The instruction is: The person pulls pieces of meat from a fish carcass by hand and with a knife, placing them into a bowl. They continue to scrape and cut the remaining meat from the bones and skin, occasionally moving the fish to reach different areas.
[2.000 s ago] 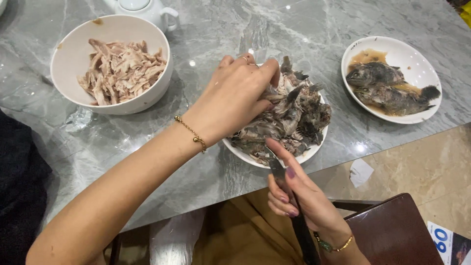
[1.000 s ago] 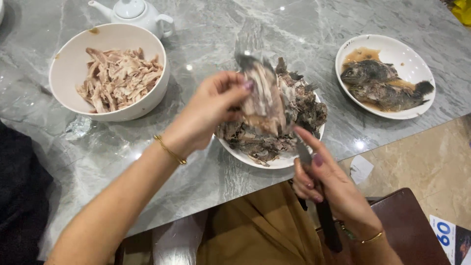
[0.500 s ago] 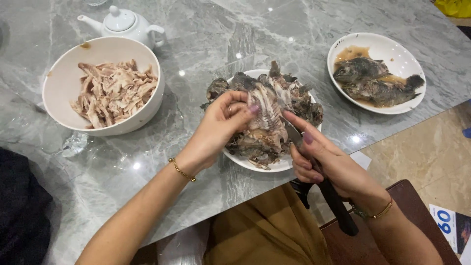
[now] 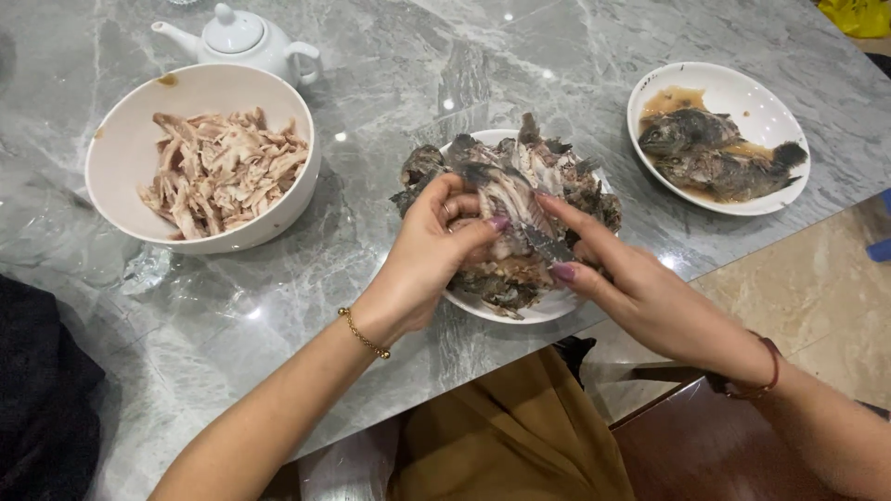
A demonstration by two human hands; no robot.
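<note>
Grey marble desk (image 4: 390, 83) carries a white plate (image 4: 557, 304) of cooked fish pieces at its near edge, mid-span. Left hand (image 4: 432, 255) is pinched shut on one fish piece (image 4: 506, 199) atop the pile, long axis running from near edge toward far edge; right hand (image 4: 640, 288) lies just right of it, fingers closed around a dark thin tool (image 4: 548, 246) touching the same piece. Both hands are equally close; a bowl (image 4: 121, 158) of shredded meat sits well apart toward the left edge.
</note>
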